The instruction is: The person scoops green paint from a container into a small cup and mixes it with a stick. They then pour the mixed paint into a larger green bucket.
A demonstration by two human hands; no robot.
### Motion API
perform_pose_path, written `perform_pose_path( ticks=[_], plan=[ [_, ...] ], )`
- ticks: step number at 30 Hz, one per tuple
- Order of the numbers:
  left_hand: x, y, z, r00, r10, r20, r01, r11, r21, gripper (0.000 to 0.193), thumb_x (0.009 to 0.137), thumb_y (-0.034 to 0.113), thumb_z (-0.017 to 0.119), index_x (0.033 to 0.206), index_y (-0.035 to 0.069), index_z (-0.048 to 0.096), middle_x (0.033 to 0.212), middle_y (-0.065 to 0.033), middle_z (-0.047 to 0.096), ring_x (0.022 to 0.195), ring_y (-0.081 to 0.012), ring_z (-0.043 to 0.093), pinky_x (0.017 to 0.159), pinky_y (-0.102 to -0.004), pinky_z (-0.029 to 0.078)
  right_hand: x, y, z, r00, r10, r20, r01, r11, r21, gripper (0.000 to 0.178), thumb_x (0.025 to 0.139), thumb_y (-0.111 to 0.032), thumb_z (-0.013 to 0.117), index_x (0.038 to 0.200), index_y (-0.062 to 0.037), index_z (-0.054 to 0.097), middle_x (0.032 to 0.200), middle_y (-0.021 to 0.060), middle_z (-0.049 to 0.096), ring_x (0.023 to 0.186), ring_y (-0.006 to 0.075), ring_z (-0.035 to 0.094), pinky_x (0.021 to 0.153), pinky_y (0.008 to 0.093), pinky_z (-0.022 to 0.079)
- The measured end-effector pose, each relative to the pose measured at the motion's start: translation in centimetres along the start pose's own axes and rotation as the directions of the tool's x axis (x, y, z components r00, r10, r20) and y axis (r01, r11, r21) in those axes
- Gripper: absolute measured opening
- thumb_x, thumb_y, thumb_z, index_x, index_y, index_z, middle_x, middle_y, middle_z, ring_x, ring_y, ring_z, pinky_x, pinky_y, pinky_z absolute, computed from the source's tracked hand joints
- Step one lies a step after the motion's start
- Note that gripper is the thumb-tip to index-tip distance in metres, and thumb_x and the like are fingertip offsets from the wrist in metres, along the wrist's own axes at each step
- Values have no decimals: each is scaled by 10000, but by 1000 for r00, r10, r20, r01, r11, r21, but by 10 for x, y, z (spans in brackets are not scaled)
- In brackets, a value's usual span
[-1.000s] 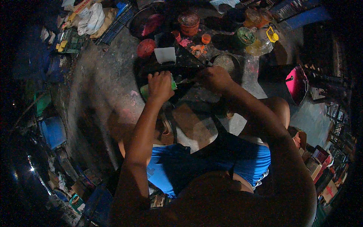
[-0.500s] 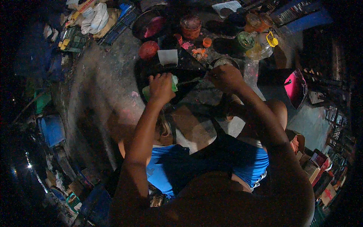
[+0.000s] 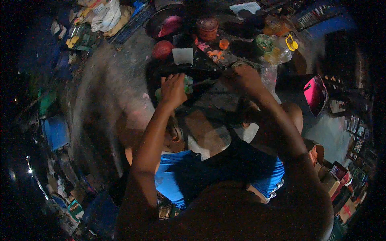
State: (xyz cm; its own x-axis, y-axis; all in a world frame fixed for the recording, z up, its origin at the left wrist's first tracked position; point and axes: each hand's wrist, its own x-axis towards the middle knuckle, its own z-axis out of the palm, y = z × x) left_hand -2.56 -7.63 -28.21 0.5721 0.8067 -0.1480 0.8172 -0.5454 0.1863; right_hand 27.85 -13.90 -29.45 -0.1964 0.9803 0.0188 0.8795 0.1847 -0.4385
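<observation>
My left hand (image 3: 174, 90) is closed over a pale green object (image 3: 188, 83), which shows on both sides of the fingers; its kind is not clear in the dim light. My right hand (image 3: 243, 80) is closed around the end of a thin, long tool (image 3: 206, 82). From the right fingers the tool runs left to the green object, its far end at or very near it. Shadow hides whether it is a brush or a blade. Just behind the right hand is the rim of a round container (image 3: 243, 63). A whitish rectangular piece (image 3: 183, 57) lies beyond my left hand.
Beyond my hands stand a red round item (image 3: 162, 50), a reddish bucket (image 3: 207, 29), a small orange cup (image 3: 224, 43) and a green bowl (image 3: 264, 43). Orange and pink stains (image 3: 216, 54) mark the floor. A clear jug with a yellow handle (image 3: 291, 42) and a pink container (image 3: 314, 94) are rightward.
The whole view has shifted slightly. Both hands keep their grips, and the thin tool still spans between them at a slightly different angle.
</observation>
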Motion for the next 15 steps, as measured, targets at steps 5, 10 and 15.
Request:
perform_pose_path(
  ticks=[5,10,15],
  plan=[
    [14,9,8,993,-8,118,1,998,63,518,676,95,776,1164,56,609,1140,-116,671,1140,-317,598,1017,-527,376,13,-42,14,998,43,38,-42,998,-50,219,865,-348,673,985,-179,742,804,158,692,759,368,687,664,491,538],
    [26,15,23,993,13,118,-30,989,147,464,712,86,743,1157,54,616,1157,-117,673,1155,-318,603,1037,-545,369,18,-48,-9,968,159,196,-143,985,-94,250,877,-384,654,1013,-196,749,806,144,703,764,366,697,674,489,549],
    [50,32,33,982,-8,189,-21,988,150,503,720,95,744,1201,42,605,1171,-145,678,1158,-328,615,1050,-550,367,9,-23,-4,954,236,185,-201,962,-186,273,893,-410,634,1031,-204,749,833,136,709,813,356,702,705,487,550]
  ],
)
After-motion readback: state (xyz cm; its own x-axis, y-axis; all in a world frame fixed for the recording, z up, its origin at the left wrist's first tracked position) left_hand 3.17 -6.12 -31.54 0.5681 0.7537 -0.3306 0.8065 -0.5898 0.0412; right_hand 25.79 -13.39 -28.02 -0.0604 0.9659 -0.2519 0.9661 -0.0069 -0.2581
